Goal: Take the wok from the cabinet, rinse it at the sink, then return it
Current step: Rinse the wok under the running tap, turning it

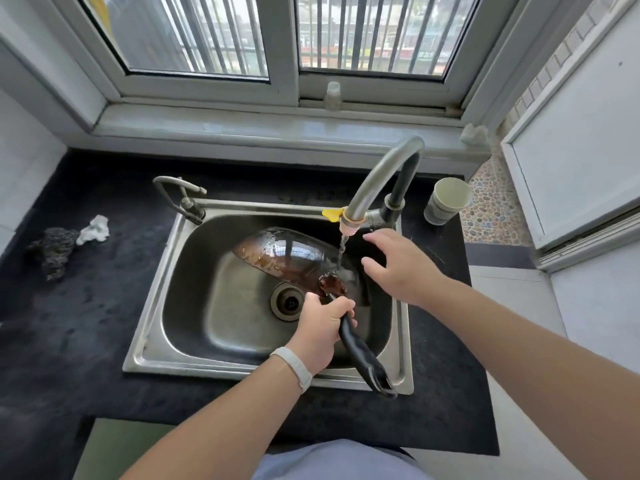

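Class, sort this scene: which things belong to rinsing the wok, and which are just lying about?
In use: wok, tap, sink, left hand gripping the handle, right hand open.
Lying about: cup, crumpled white paper, dark lump, small bottle.

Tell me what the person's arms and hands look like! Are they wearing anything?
Both forearms are bare: no sleeves, no gloves. The left hand has a pale, smooth band round its wrist, like a fitness tracker. The right hand and wrist wear nothing. Light blue clothing shows at the bottom.
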A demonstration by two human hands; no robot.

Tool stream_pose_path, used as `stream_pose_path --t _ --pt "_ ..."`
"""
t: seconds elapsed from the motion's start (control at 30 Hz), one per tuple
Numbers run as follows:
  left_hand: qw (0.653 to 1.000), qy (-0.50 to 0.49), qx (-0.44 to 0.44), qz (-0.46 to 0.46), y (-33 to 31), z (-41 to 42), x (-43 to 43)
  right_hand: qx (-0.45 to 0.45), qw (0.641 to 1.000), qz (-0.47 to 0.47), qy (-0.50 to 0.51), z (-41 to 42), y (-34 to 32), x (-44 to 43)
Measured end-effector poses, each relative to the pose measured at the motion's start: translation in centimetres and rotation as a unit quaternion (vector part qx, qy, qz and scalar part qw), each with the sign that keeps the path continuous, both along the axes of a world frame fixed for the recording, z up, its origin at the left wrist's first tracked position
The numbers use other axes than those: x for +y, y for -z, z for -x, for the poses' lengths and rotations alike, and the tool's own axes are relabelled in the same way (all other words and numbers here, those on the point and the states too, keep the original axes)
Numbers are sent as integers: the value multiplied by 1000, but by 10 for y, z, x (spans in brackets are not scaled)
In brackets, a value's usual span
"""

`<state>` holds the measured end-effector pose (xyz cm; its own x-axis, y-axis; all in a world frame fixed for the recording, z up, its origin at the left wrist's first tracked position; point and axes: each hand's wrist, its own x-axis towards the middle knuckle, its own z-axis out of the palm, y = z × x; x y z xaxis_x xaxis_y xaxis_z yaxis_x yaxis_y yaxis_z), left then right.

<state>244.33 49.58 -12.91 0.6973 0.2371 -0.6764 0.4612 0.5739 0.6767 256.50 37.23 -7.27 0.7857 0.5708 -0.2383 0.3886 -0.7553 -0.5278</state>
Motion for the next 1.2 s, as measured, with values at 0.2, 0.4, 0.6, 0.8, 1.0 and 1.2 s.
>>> stream_pose_path --t 0.2,0.4,0.6,0.8,1.0,1.2 --pt "1000 5 8 -4 -8 1 11 -116 982 67 -136 -40 -10 37" --pt "1000 -9 5 10 -8 3 13 -152 936 192 -252 -59 -8 43" --pt "1000 -16 6 12 -10 5 10 -223 902 216 -301 -70 -5 26" --pt "1000 -1 13 4 -11 6 8 -258 878 260 -307 -80 5 14" --pt "1000 5 16 -6 -10 5 7 -316 841 305 -315 -79 10 2" --pt "1000 12 18 -3 -10 5 10 -290 872 266 -290 -60 12 1"
